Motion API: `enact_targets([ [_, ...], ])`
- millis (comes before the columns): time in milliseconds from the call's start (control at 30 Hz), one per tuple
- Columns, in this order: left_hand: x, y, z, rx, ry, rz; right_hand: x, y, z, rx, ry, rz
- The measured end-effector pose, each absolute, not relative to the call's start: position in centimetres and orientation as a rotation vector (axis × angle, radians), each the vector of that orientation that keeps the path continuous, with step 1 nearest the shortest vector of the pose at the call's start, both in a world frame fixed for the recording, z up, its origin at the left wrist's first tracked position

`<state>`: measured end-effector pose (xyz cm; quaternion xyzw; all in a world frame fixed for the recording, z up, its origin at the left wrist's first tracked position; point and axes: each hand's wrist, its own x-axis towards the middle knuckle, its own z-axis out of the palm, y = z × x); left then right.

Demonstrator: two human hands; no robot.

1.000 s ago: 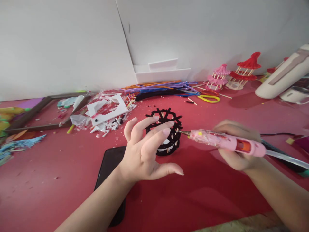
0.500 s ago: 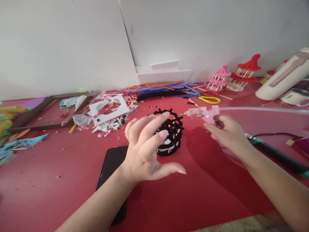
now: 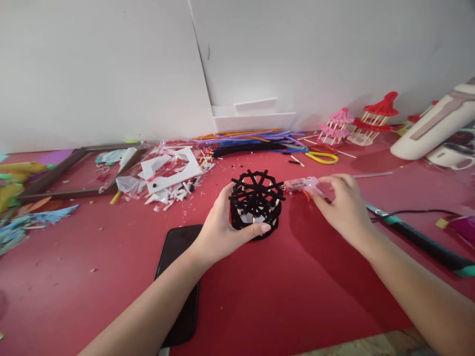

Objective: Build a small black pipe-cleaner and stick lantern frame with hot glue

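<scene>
A small black lattice basket (image 3: 256,198) made of pipe cleaners and wooden sticks stands on the red table (image 3: 260,296). My left hand (image 3: 222,230) wraps round its left and front side, thumb under its near edge. My right hand (image 3: 343,205) rests on the table to the right of the basket, fingers on the handle of a pink glue gun (image 3: 302,185). The gun lies on the table with its nozzle pointing left at the basket's rim. A clear glue stick (image 3: 371,174) trails from its back end.
A black phone (image 3: 181,282) lies under my left forearm. Scraps of white foam and plastic (image 3: 163,173) sit at the back left, a bundle of coloured pipe cleaners (image 3: 248,141) and yellow scissors (image 3: 322,157) behind the basket, small pagoda models (image 3: 356,123) and a white appliance (image 3: 434,126) at the right.
My right hand has carried the glue gun away from the basket's side and laid it down on the table. My left hand, spread above the basket before, has closed round it.
</scene>
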<state>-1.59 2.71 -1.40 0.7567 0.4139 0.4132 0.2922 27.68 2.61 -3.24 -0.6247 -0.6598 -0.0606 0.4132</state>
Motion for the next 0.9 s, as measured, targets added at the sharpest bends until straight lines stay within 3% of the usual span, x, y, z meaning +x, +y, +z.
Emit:
enact_targets([
  [67, -1.3, 2.4, -0.9, 2.026, 1.08, 1.118, 26.1, 1.2, -1.9, -1.428, -1.609, -0.015],
  [233, -1.0, 2.0, -0.5, 2.248, 0.978, 1.181, 22.7, -2.2, -0.8, -1.087, -1.431, 0.98],
  [333, -1.0, 2.0, -0.6, 2.38, 0.935, 1.222, 21.5, -3.2, -1.3, -0.939, -1.268, 1.259],
  [900, -1.1, 1.7, -0.5, 2.575, 0.922, 1.159, 20.9, -3.4, -2.1, -1.024, -1.119, 1.313],
])
